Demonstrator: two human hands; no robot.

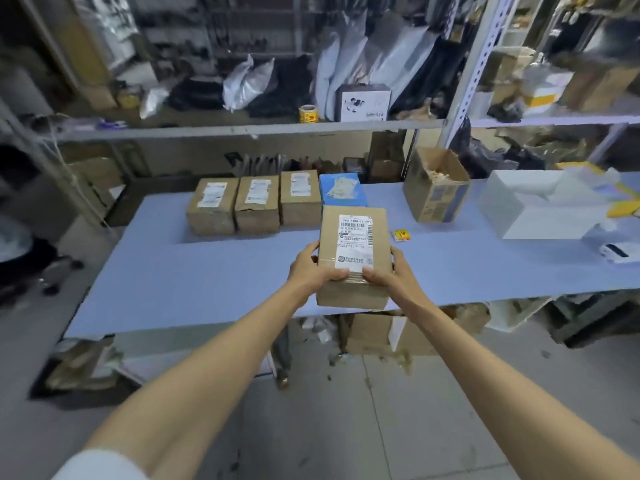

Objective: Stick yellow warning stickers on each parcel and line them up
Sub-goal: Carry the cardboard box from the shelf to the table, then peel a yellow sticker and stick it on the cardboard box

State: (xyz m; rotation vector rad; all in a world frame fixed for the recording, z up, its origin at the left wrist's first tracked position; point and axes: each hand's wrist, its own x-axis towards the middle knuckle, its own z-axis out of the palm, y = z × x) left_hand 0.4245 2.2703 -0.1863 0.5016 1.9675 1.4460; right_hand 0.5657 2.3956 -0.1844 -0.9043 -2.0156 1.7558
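On the flat, matte blue tabletop [207,271], three taped cardboard parcels [257,204] are set side by side at the far edge, evidently for alignment. A fourth parcel [353,244], rectangular cardboard with its label upward, is held over the near edge, gripped at both sides by the left hand [311,271] and right hand [391,275]. A small yellow sticker [401,234] lies flat to its right.

Both arms stretch forward (forearms bare). The left hand [310,268] and right hand [389,271] clasp a parcel [349,237], thumbs on top.
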